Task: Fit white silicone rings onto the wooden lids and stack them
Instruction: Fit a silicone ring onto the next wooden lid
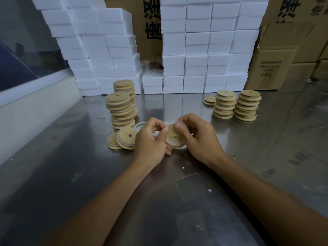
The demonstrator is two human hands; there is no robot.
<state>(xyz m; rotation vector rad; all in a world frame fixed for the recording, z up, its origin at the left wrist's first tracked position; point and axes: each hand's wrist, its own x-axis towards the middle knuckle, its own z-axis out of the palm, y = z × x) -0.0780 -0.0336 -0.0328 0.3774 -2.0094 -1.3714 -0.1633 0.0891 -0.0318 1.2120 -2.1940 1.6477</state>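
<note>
You hold one wooden lid (175, 137) between both hands, just above the steel table (71, 174), face tilted toward you, its small centre hole showing. Your left hand (150, 139) has its fingers curled, thumb pressed on the lid's left edge. Your right hand (198, 137) curls round the right side, thumb on the upper rim. A white ring (177, 145) sits around the lid's edge, visible along the bottom and top; whether it is fully seated you cannot tell.

Just left of your left hand, two ringed lids (124, 140) lean against each other on the table. Behind them rise two tall, uneven stacks of ringed lids (120, 109). A loose ring (140, 125) lies on the table just behind your left hand.

To the right, well apart, stand two neat stacks of bare lids (236, 105), with a low pile (209, 100) just beside them on the left.

White foam blocks (195, 50) are stacked along the back, cardboard boxes (276, 64) behind and to the right.
</note>
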